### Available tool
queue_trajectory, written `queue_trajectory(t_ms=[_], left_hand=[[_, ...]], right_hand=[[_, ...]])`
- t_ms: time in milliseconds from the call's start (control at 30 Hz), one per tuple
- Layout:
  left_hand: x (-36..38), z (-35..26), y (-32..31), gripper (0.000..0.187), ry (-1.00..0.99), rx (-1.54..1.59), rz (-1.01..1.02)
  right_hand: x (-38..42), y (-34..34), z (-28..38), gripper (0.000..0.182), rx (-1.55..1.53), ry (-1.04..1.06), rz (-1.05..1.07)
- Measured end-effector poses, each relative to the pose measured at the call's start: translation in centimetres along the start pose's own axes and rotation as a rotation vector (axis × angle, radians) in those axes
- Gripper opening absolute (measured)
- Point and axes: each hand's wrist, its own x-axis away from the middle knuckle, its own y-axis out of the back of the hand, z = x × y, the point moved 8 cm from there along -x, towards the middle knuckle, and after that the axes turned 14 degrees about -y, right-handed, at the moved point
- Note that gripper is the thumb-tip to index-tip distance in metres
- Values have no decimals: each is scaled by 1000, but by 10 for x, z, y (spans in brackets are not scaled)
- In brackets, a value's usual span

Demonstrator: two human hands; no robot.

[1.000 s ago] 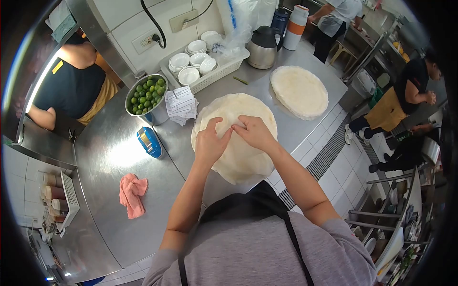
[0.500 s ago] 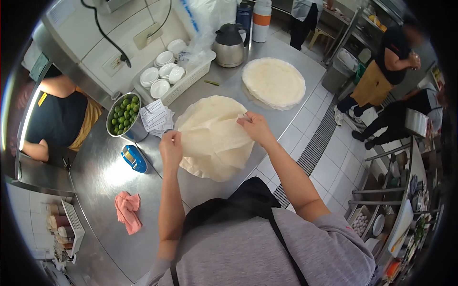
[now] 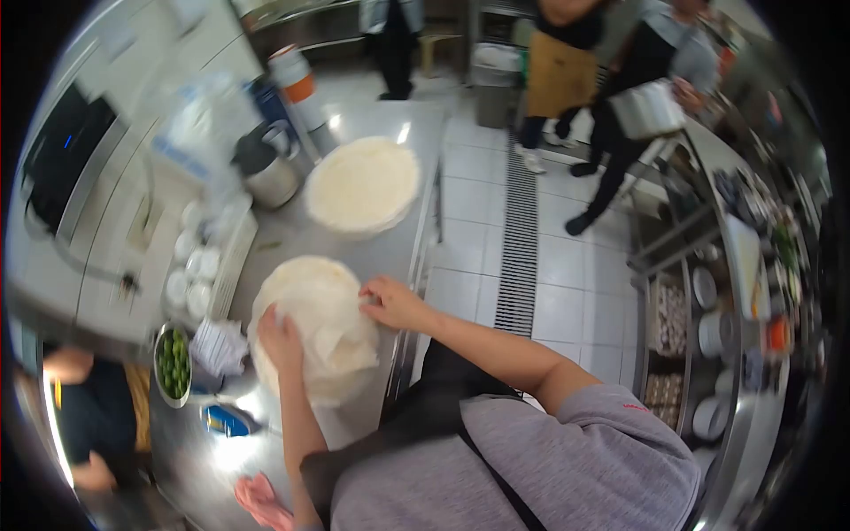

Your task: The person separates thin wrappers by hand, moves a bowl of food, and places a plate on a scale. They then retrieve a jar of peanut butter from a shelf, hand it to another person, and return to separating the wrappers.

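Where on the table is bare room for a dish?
Bare steel shows on the table beyond the farther stack of round sheets, and between the blue object and pink cloth. Crowded: the wall side, with jug, crate and papers, and the nearer stack, at left hand and right hand.

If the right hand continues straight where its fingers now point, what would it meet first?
The right hand would probably meet the nearer pale round sheets first; whether it touches them now is unclear.

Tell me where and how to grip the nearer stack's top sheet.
Probably pinch the top sheet by its thin rim, coming from the right, where the right hand is. It looks round, limp and creased, so the rim seems likeliest to lift cleanly.
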Motion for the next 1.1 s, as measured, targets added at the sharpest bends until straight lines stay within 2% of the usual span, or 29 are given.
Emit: queue_trajectory(t_ms=[33,100,200,267,300,367,433,533,567,633,667,767,800,933,1033,1100], left_hand=[[0,0,6,46,93,86,-61],[-2,-3,10,46,100,66,-50],[-8,4,14,39,181,90,-96],[-14,19,-5,30,217,116,185],[-15,16,-4,30,230,126,180],[-27,-4,12,23,186,267,20],[-36,-40,28,19,195,310,39],[-53,-126,49,15,-18,391,89],[-57,-156,57,14,-116,389,83],[-61,-197,60,14,-138,465,107],[-64,-212,59,14,-135,536,107],[-73,-244,51,14,-129,651,180],[-75,-252,45,14,-106,697,223],[-75,-300,26,14,-198,822,279],[-67,-350,8,14,-383,755,444],[-63,-384,0,17,-447,874,308]], right_hand=[[13,16,-7,23,31,3,-34],[38,35,-46,20,61,-194,10],[74,65,-67,18,157,-280,-32],[86,76,-80,18,92,-461,-36],[84,79,-78,18,108,-460,-28],[79,79,-71,20,89,-425,-27],[59,71,-49,32,110,-251,-25],[35,71,27,44,25,45,-104],[33,73,46,44,14,33,-125],[35,69,77,43,-237,123,73],[34,65,68,36,-256,14,172],[45,100,62,26,-364,-73,117],[50,117,63,16,-275,-81,95],[93,183,62,15,-275,-93,-75],[141,232,47,15,-183,-177,-216],[184,268,33,15,-146,-295,-317]])
